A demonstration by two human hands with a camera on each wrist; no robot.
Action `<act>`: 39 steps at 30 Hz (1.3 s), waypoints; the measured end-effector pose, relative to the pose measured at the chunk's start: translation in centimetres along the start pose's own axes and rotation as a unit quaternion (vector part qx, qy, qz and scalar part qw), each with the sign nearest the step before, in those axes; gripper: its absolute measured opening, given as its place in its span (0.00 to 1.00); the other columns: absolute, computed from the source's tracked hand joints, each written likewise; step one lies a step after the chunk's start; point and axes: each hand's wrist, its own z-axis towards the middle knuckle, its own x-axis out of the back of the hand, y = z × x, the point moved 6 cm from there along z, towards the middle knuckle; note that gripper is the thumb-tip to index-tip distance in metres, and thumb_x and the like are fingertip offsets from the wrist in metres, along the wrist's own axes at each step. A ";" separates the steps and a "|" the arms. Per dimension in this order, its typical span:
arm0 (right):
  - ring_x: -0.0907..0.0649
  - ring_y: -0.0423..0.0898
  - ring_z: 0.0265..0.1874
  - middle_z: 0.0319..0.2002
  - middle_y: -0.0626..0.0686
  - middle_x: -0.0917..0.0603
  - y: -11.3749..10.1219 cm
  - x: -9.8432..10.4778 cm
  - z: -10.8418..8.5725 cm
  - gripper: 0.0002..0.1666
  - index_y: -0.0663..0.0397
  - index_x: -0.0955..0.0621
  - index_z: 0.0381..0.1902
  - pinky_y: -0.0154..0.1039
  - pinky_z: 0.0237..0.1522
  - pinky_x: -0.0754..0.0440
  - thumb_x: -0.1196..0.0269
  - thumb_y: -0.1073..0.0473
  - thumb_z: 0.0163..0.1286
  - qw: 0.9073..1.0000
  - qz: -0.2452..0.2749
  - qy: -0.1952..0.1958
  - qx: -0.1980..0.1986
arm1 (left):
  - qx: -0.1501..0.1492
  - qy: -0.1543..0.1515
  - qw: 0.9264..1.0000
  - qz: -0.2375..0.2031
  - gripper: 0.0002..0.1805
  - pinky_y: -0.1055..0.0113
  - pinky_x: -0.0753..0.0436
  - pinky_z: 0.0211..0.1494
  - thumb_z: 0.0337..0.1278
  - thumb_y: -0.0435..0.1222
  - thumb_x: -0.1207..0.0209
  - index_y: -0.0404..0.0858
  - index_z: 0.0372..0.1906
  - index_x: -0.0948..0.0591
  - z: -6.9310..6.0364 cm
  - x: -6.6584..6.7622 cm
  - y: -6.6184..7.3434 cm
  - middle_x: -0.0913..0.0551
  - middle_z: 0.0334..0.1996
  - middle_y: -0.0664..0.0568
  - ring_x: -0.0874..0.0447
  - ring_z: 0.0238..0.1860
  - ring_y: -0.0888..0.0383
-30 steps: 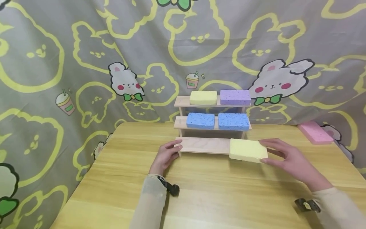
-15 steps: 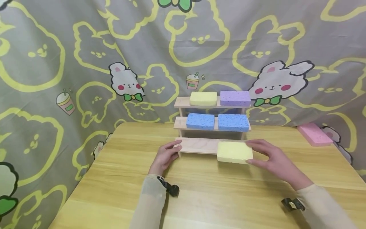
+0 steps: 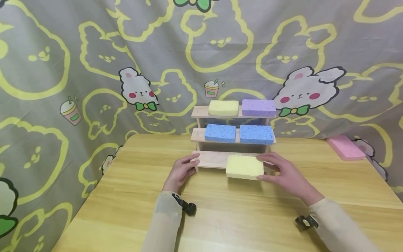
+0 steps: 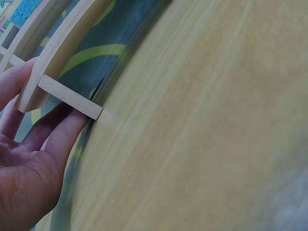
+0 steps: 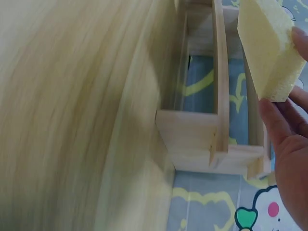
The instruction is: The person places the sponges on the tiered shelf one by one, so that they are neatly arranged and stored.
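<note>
A yellow sponge (image 3: 244,166) is pinched at its right end by my right hand (image 3: 285,176), thumb on the near side and fingers on the far side. It hovers, slightly tilted, at the front of the lowest tier of a wooden three-tier display rack (image 3: 210,159). In the right wrist view, the sponge (image 5: 267,53) is clear of the tabletop. My left hand (image 3: 180,172) grips the left end of that lowest tier. In the left wrist view, its fingers (image 4: 67,137) lie against the rack's small leg.
On the middle tier lie two blue sponges (image 3: 220,133). The top tier bears another yellow sponge (image 3: 223,108) and a purple sponge (image 3: 258,107). A pink sponge (image 3: 346,147) lies at the back right of the wooden table (image 3: 245,217). Behind hangs a patterned grey curtain (image 3: 170,38).
My right hand has carried the yellow sponge leftward along the front of the lowest tier, from its right end to about its middle. My left hand keeps its place on the rack.
</note>
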 end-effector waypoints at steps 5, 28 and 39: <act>0.24 0.60 0.60 0.61 0.58 0.27 -0.3 -1.1 0.7 0.37 0.61 0.25 0.63 0.46 0.58 0.25 0.25 0.56 0.57 0.999 0.030 -0.011 -0.015 | 0.004 0.005 1.000 0.001 0.21 0.61 0.18 0.52 0.58 0.31 0.32 0.38 0.58 0.17 -0.1 0.1 0.0 0.31 0.68 0.46 0.19 0.51 0.54; 0.27 0.54 0.61 0.59 0.55 0.25 -0.5 -4.6 4.1 0.36 0.62 0.23 0.61 0.45 0.64 0.30 0.24 0.57 0.56 1.000 -0.002 0.003 0.021 | 0.005 0.001 1.000 -0.027 0.21 0.59 0.19 0.55 0.59 0.29 0.34 0.36 0.58 0.18 0.2 -0.1 -0.3 0.27 0.64 0.44 0.18 0.49 0.52; 0.29 0.55 0.63 0.61 0.54 0.26 -0.5 -5.9 5.5 0.38 0.59 0.24 0.63 0.54 0.68 0.36 0.25 0.52 0.57 0.999 -0.032 0.000 0.011 | 0.004 -0.001 1.000 -0.025 0.21 0.58 0.19 0.55 0.59 0.29 0.34 0.36 0.58 0.18 0.3 -0.1 -0.2 0.27 0.64 0.44 0.18 0.49 0.52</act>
